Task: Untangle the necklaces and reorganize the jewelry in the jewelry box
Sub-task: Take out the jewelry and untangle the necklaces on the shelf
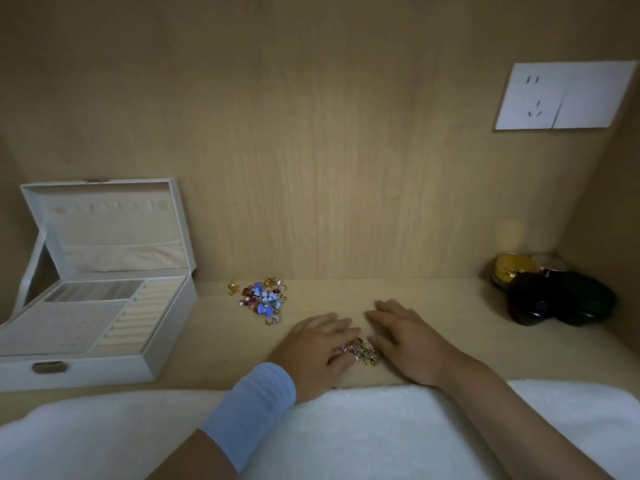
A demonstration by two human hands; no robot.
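A white jewelry box (166,344) stands open at the left, lid up, with ring rolls and several small compartments inside. A pile of colourful jewelry (265,299) with blue, red and gold pieces lies on the wooden desk beside it. A small tangled clump of gold chain (360,351) lies between my hands. My left hand (313,348), with a light blue wristband, rests flat with its thumb touching the clump. My right hand (408,341) lies flat beside the clump, fingers straight, thumb next to the chain.
A dark green and black object with a yellow round tin (554,292) sits in the back right corner. A white wall socket (564,95) is on the back panel. A white fluffy cloth (363,431) covers the desk's near edge.
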